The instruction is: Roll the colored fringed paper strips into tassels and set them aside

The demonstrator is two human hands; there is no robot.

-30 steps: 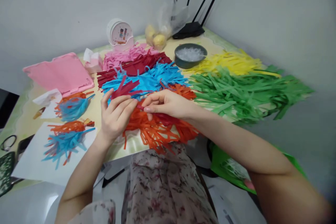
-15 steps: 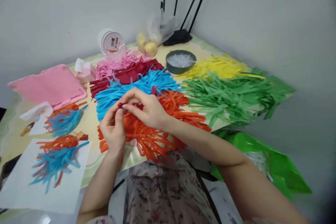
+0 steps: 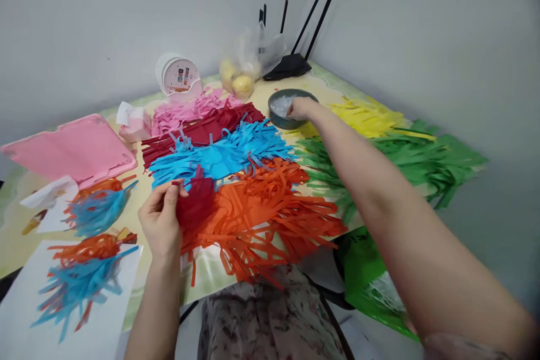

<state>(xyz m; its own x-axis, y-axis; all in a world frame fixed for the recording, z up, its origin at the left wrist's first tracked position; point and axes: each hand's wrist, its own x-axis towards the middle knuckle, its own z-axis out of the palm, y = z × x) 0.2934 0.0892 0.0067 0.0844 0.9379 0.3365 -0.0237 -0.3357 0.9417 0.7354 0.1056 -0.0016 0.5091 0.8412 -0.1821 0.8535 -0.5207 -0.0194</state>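
Observation:
My left hand pinches the twisted end of a dark red fringed paper tassel between thumb and fingers. The tassel's loose strips hang to the right, above the orange fringed paper. Farther back, my right hand reaches into a dark green bowl. Small clear, whitish pieces fill that bowl, too fine to name. The right fingers are bent together among them, and their tips are partly hidden.
Blue, dark red, pink, yellow and green fringed paper covers the table. Orange-and-blue tassels lie left, by a pink tray-like piece. A black router, bagged yellow fruit and white tub stand behind.
My right hand has left the dark red tassel and moved right and away into the bowl. My left hand still holds the tassel, slightly lower and farther left.

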